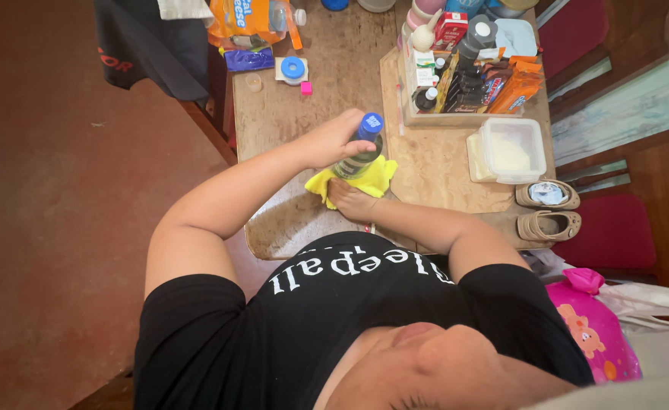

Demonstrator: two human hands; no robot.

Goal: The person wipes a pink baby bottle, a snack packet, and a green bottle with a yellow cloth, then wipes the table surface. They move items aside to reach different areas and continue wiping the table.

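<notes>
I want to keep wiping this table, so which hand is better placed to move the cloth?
Probably the right hand: it already presses on the yellow cloth on the table. The left hand is occupied holding the blue-capped bottle.

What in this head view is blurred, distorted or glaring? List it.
Head view: even soft daylight, no harsh glare; the bottle in the left hand and the yellow cloth under the right hand are sharp; the near shirt is soft, wide-angle stretched.

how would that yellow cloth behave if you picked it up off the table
The yellow cloth would probably go floppy: it already lies bunched under the right hand. It looks thin, so likely light. It should not roll or slide much.
</notes>
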